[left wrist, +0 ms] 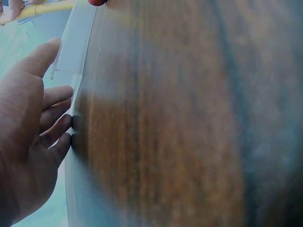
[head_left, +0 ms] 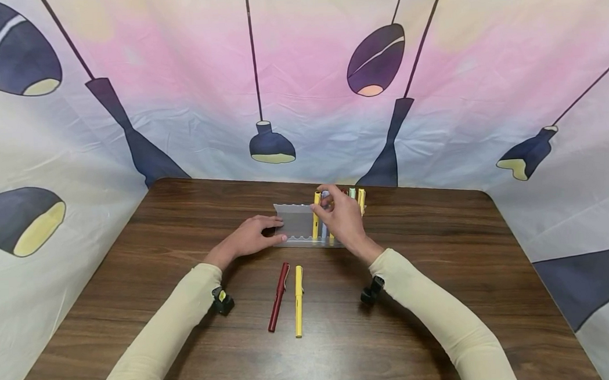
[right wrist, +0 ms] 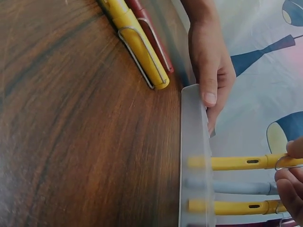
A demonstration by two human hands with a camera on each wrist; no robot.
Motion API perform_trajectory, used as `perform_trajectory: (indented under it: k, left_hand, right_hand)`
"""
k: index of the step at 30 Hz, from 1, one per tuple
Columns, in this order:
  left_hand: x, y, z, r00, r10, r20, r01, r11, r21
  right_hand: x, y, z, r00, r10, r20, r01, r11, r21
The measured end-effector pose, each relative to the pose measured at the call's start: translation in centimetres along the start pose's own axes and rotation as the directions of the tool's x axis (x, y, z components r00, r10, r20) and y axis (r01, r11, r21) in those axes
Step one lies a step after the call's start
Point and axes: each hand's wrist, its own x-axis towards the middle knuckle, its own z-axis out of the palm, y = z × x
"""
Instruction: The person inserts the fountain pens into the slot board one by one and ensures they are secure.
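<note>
A clear plastic pen stand (head_left: 293,221) with a notched front lip sits towards the back of the table. My right hand (head_left: 344,218) pinches the upper end of a yellow fountain pen (right wrist: 236,163), whose lower end rests behind the lip. A pale blue pen (right wrist: 241,186) and another yellow pen (right wrist: 232,206) stand beside it in the slots. At the left end of the stand, my left hand (head_left: 252,235) touches it with thumb and fingers spread apart. More pens, including a green one (head_left: 352,193), show past my right hand, which partly covers the row.
Nearer to me, a dark red pen (head_left: 278,299) and a loose yellow pen (head_left: 298,301) lie side by side on the wooden table (head_left: 437,298). A cloth printed with lamps (head_left: 198,74) hangs behind the table's far edge.
</note>
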Motion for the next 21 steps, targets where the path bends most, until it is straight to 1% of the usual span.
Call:
perform_trajectory:
  k: [6, 14, 21]
  left_hand:
    - [-0.05, 0.08, 0.01, 1.000, 0.005, 0.001, -0.005, 1.000, -0.005]
    - [-0.08, 0.07, -0.01, 1.000, 0.000, -0.002, 0.000, 1.000, 0.000]
    - [-0.05, 0.13, -0.11, 1.000, -0.003, 0.000, 0.003, 1.000, -0.010]
  right_hand:
    - [0.15, -0.04, -0.05, 0.999, -0.032, -0.010, 0.032, 0.998, -0.045]
    - [0.39, -0.14, -0.30, 1.000, -0.023, 0.008, 0.023, 0.996, -0.086]
    - [0.58, -0.15, -0.50, 1.000, -0.027, 0.016, 0.028, 0.997, -0.072]
